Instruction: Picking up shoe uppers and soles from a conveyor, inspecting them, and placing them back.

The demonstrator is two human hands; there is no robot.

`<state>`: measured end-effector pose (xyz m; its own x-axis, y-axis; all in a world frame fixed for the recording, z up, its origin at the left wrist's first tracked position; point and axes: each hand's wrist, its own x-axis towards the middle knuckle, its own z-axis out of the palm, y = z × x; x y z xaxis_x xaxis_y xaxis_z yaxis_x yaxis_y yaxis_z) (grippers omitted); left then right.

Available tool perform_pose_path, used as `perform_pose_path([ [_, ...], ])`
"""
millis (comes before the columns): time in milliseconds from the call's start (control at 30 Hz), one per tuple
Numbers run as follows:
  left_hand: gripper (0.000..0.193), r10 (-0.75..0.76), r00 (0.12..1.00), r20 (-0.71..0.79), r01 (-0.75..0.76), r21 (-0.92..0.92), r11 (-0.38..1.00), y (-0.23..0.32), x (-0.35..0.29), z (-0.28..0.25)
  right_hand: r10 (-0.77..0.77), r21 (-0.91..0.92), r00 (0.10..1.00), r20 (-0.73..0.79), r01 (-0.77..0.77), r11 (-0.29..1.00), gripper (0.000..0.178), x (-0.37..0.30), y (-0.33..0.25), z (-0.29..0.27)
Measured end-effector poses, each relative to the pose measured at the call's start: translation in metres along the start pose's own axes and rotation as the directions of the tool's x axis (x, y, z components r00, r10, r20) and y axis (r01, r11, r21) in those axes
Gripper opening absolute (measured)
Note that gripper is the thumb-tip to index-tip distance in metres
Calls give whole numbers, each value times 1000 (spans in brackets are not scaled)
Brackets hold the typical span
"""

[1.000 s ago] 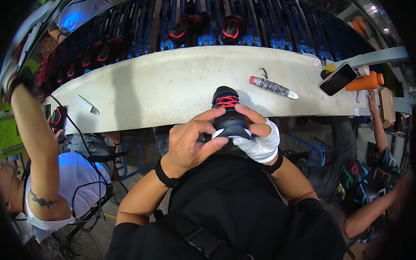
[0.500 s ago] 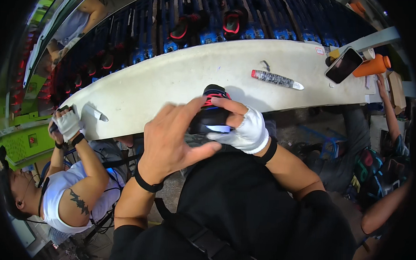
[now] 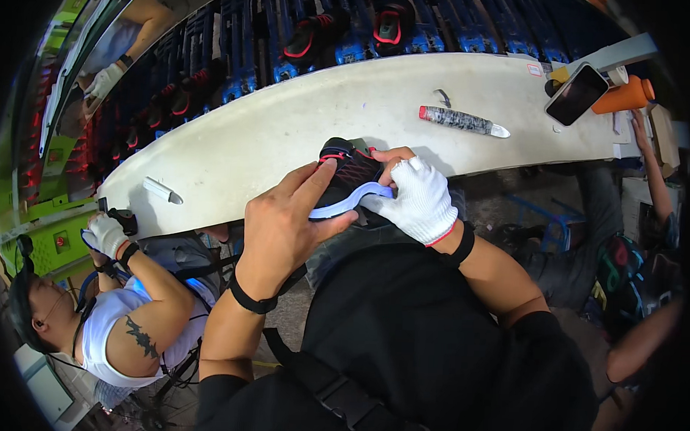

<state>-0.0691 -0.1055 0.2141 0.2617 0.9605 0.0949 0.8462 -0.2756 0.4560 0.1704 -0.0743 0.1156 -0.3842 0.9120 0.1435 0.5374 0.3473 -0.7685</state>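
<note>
A black shoe [image 3: 349, 175] with red lines and red trim is held between my two hands at the near edge of the pale table. Its light blue sole edge [image 3: 357, 198] curves along the side toward me. My left hand [image 3: 288, 202] is bare and closed on the shoe's left side, fingers over the upper and thumb near the sole. In a white glove with uncovered fingertips, my right hand [image 3: 418, 197] grips the other end, thumb by the sole and forefinger at the collar. The parts beneath my fingers are hidden.
On the table [image 3: 264, 137] lie a wrapped-handle tool [image 3: 464, 122], a small dark hook-shaped piece [image 3: 442, 97] and a white blade-like piece [image 3: 162, 190]. A phone [image 3: 576, 94] and an orange bottle [image 3: 624, 94] stand right. Beyond runs a blue slatted conveyor with shoes [image 3: 389, 25]. A co-worker [image 3: 140, 322] sits left.
The shoe has turned and tilted, so its light blue sole edge now shows. My left hand, loosely spread before, has closed on it; my right hand has shifted its grip.
</note>
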Motion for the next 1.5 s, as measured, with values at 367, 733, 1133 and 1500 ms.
perform_pose_path([
  [367,61,196,875,-443,-398,-428,811,13,11,91,-157,229,987,-34,160,960,91,2,-48,-81],
  [733,43,174,910,-377,-378,-578,723,17,1,95,-261,299,965,-20,255,920,66,12,-25,-85],
  [1133,42,159,982,-106,-189,-397,898,-18,-10,83,-405,417,907,-116,415,809,51,-1,-4,-79],
  [1500,77,193,970,-149,-233,-338,912,-32,8,-7,-322,504,946,35,262,823,106,51,-21,-30],
])
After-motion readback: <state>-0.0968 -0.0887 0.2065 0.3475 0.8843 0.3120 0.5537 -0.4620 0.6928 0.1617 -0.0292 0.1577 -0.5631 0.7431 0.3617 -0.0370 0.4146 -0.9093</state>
